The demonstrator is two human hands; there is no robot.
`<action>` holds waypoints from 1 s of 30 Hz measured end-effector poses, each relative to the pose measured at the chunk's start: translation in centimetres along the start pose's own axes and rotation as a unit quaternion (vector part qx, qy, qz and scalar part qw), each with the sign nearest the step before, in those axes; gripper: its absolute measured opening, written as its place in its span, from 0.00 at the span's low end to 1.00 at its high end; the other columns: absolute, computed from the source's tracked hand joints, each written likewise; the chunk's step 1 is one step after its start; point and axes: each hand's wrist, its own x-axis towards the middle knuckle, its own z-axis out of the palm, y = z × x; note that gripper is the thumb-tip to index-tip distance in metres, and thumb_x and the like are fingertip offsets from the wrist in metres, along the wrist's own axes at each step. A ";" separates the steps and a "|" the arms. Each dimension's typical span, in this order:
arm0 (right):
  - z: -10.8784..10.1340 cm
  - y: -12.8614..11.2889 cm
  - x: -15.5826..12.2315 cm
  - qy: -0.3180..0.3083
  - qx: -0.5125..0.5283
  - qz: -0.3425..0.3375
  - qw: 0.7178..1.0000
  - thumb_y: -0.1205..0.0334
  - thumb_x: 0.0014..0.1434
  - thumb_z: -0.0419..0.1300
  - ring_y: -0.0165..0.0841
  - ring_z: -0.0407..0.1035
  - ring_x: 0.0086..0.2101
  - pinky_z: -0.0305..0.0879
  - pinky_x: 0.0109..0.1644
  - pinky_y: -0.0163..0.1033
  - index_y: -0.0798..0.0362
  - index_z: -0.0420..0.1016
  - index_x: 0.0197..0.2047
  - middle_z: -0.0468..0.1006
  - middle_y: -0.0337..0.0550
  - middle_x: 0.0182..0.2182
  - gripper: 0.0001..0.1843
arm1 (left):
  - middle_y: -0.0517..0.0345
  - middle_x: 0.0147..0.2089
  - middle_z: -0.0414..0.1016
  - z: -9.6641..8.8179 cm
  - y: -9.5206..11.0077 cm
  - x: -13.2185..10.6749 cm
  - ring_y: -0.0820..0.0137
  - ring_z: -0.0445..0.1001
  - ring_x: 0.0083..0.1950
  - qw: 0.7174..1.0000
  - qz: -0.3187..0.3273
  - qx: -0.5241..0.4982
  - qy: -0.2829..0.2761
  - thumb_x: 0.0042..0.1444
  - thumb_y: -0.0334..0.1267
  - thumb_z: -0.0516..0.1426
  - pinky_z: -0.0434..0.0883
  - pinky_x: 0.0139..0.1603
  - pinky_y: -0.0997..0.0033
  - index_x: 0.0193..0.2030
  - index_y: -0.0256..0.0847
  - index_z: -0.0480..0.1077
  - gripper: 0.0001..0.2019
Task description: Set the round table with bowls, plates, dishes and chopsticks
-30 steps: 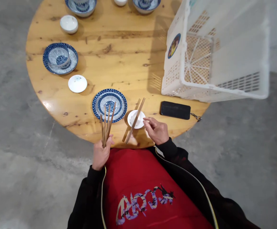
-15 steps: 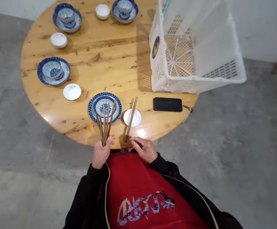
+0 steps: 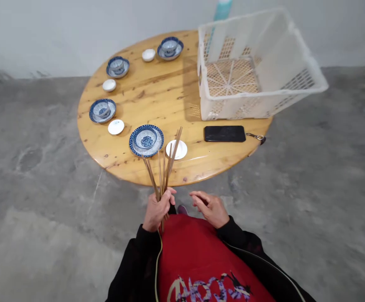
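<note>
- I see my left hand [image 3: 157, 209] closed around a bundle of wooden chopsticks [image 3: 161, 174], held in front of my chest, off the near edge of the round wooden counter [image 3: 169, 96].
- The sticks run lengthwise away from me, tips fanned up toward the counter, butts poking below my fist.
- My right hand [image 3: 210, 207] is open, fingers loosely curled, holding nothing, just beside the left.
- Past the tips: a blue patterned plate [image 3: 146, 140] and small white dish [image 3: 176, 149]; a black phone [image 3: 224, 134] and white basket [image 3: 257, 67] sit to the right.
</note>
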 end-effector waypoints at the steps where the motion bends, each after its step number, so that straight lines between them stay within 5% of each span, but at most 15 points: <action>1: -0.4 -0.3 -0.3 0.012 0.023 0.003 1.000 0.52 0.64 0.55 0.34 0.75 0.25 0.70 0.26 0.35 0.53 0.81 0.40 0.80 0.43 0.25 0.17 | 0.63 0.24 0.68 0.7 0.1 -0.5 0.84 0.52 0.16 1.000 0.008 -0.011 -0.020 0.60 0.55 0.58 0.46 0.19 0.77 0.39 0.35 0.74 0.21; 8: -2.9 -4.6 -0.3 0.057 0.147 -0.053 0.986 0.48 0.61 0.60 0.31 0.72 0.24 0.70 0.27 0.35 0.53 0.82 0.40 0.81 0.43 0.28 0.17 | 0.64 0.24 0.67 3.9 -0.2 -4.6 0.85 0.51 0.16 0.995 0.048 -0.057 -0.068 0.61 0.54 0.58 0.44 0.19 0.77 0.40 0.34 0.75 0.21; 17: -0.4 -9.2 0.4 -0.008 0.208 -0.058 0.976 0.46 0.55 0.65 0.28 0.64 0.20 0.62 0.23 0.35 0.53 0.83 0.35 0.74 0.37 0.21 0.18 | 0.64 0.21 0.65 2.8 -2.0 -7.1 0.83 0.52 0.18 0.992 0.065 -0.058 -0.095 0.62 0.56 0.58 0.47 0.23 0.75 0.41 0.33 0.76 0.23; 24: 4.9 -11.7 2.3 -0.097 0.221 -0.032 0.970 0.44 0.50 0.69 0.27 0.62 0.19 0.57 0.22 0.33 0.53 0.74 0.22 0.70 0.35 0.18 0.21 | 0.61 0.19 0.68 -2.8 -2.0 -7.2 0.80 0.57 0.19 0.992 0.078 -0.042 -0.092 0.61 0.56 0.58 0.57 0.25 0.74 0.36 0.33 0.77 0.23; 30: 11.5 -14.4 4.7 -0.080 0.206 -0.064 0.973 0.47 0.53 0.68 0.27 0.65 0.18 0.63 0.22 0.34 0.53 0.73 0.24 0.72 0.36 0.17 0.19 | 0.50 0.35 0.81 -10.9 -2.1 -6.8 0.75 0.70 0.23 0.987 0.089 -0.130 0.032 0.61 0.56 0.58 0.66 0.25 0.75 0.48 0.36 0.76 0.23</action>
